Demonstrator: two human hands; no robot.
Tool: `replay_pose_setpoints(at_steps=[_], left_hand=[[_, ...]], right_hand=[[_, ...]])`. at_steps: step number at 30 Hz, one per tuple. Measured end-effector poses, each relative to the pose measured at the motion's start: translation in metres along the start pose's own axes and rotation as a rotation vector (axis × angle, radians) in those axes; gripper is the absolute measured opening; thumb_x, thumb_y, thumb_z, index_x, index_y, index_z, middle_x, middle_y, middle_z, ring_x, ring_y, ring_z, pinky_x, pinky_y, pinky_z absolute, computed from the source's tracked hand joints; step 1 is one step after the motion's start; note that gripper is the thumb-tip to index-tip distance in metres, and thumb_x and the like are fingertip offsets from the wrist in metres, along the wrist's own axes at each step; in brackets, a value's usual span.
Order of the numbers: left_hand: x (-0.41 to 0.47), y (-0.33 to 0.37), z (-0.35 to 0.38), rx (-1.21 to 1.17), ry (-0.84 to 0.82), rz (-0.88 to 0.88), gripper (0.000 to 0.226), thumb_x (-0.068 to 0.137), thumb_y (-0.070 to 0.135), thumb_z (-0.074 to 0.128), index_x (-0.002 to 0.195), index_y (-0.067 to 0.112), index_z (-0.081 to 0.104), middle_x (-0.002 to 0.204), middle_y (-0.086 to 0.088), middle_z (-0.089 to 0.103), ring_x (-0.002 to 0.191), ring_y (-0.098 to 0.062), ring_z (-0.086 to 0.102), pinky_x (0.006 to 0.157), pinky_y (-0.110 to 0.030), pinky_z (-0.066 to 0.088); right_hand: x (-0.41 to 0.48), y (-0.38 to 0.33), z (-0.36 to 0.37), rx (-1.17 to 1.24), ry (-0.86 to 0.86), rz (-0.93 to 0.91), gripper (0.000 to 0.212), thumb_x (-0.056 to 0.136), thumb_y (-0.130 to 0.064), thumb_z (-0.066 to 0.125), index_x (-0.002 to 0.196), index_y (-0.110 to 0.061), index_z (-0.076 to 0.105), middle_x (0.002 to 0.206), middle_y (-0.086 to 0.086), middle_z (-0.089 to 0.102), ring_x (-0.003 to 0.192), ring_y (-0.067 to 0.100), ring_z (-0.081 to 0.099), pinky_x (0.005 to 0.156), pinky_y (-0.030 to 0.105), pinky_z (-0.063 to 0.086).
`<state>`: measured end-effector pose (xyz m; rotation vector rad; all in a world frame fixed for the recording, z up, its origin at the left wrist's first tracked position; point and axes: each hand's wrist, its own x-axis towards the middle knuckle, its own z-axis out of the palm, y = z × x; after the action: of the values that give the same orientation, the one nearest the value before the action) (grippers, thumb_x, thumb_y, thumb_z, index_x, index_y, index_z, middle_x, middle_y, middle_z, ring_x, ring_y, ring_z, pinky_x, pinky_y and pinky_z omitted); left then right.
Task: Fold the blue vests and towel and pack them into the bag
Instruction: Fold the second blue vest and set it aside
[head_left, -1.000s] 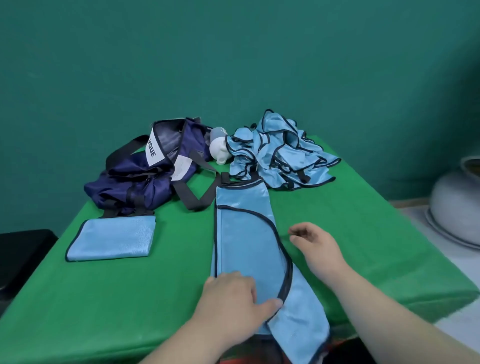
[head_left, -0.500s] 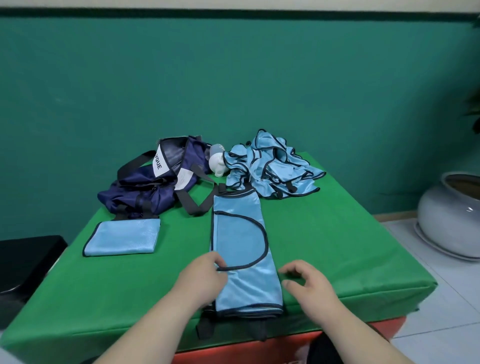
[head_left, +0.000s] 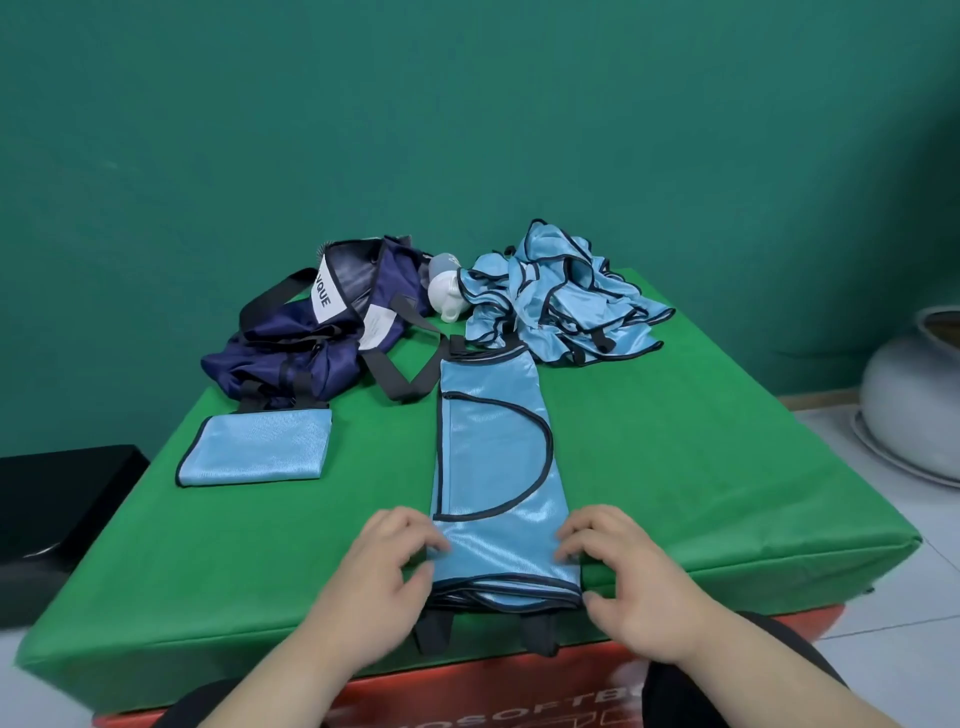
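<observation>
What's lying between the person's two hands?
The near end of the long folded vest, seen in the head view. The left hand and right hand curl their fingers onto its two side edges.

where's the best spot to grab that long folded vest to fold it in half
Take the folded vest by its two near corners, one from each long side. It lies as a narrow, flat strip running away from the front edge of the table, so the near hem is closest and should lift over evenly. The left hand and right hand pinch those edges.
</observation>
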<state>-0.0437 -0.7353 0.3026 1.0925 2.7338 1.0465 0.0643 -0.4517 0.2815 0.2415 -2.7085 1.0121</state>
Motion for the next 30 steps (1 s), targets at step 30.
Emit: replay_pose_setpoints(at_steps=[30], left_hand=[[0.002, -0.025, 0.012, 0.220, -0.037, 0.364, 0.051, 0.076, 0.040, 0.069, 0.125, 0.033, 0.058, 0.109, 0.020, 0.066, 0.102, -0.004, 0.058, 0.091, -0.027, 0.045]], right_hand=[[0.014, -0.001, 0.003, -0.073, 0.116, -0.051, 0.029, 0.074, -0.031, 0.061, 0.102, -0.039, 0.060, 0.093, -0.022, 0.065, 0.089, 0.000, 0.058, 0.084, 0.027, 0.046]])
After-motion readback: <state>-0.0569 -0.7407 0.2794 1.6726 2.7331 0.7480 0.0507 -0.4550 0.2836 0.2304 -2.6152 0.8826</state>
